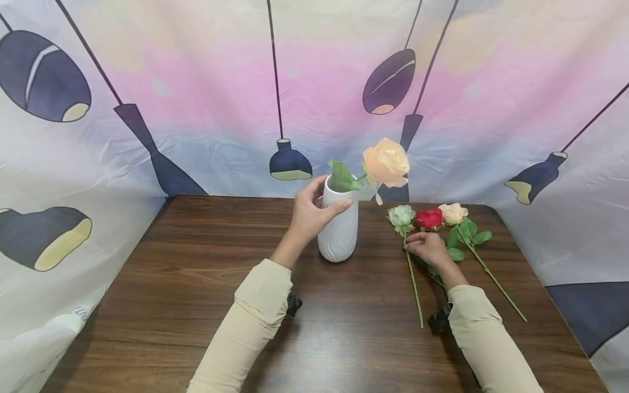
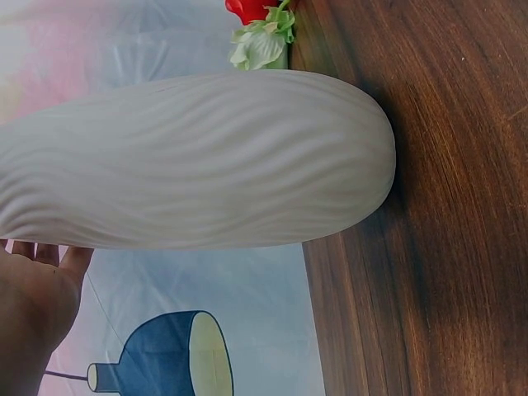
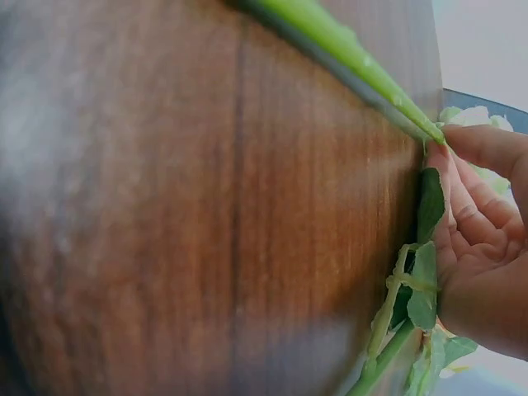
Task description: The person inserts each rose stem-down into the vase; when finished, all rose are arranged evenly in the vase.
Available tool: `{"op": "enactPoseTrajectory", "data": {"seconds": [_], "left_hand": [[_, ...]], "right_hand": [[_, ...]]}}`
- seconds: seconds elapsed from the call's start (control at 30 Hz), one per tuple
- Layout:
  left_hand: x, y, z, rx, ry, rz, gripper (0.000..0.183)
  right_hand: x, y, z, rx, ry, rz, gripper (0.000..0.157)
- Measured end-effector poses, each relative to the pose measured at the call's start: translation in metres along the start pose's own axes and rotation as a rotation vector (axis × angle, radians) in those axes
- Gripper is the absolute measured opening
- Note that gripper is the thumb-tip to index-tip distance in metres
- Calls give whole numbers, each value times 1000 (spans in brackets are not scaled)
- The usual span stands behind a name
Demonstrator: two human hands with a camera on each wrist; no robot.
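A white ribbed vase (image 1: 338, 229) stands upright on the table, a peach rose (image 1: 386, 162) leaning out of its mouth to the right. The left hand (image 1: 314, 210) grips the vase near its top, thumb across the front; in the left wrist view the fingers of that hand (image 2: 41, 289) lie along the vase (image 2: 198, 165). At the right, the right hand (image 1: 429, 250) pinches the stem of a pale green rose (image 1: 401, 216) just below its bloom. The right wrist view shows thumb and fingertips of this hand (image 3: 483, 223) on the green stem (image 3: 355, 58).
Beside the right hand lie a red rose (image 1: 429, 218), its stem partly hidden by the hand, and a cream rose (image 1: 453, 213) with leaves. All rest on a dark wooden table (image 1: 196, 262). A printed cloth backdrop (image 1: 221, 109) hangs behind the table's far edge.
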State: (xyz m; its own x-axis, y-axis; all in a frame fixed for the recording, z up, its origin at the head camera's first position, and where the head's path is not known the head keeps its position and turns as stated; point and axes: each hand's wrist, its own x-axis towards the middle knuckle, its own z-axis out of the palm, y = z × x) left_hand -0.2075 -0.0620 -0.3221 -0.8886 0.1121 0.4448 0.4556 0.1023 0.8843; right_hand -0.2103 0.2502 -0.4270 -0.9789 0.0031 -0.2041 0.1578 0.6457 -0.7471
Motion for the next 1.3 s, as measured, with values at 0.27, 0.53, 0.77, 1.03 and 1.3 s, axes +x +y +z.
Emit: {"op": "enactPoseTrajectory", "data": {"seconds": [0.27,0.53,0.77,1.03,1.3], "left_hand": [[0,0,1,3,1,2,59],[0,3,1,2,4,-2,60],[0,2,3,-10,2,-5,60],[1,1,2,-18,4,5,59],[1,0,2,-19,10,7,58]], "right_hand": [[0,5,-6,233,-114,7,49],[0,5,-14,384,-292,-39,51],[1,-1,-10,515,-277,-36,48],[6,-8,-2,379,-257,-28,47],[7,-15,6,255,-276,-17,53]]}}
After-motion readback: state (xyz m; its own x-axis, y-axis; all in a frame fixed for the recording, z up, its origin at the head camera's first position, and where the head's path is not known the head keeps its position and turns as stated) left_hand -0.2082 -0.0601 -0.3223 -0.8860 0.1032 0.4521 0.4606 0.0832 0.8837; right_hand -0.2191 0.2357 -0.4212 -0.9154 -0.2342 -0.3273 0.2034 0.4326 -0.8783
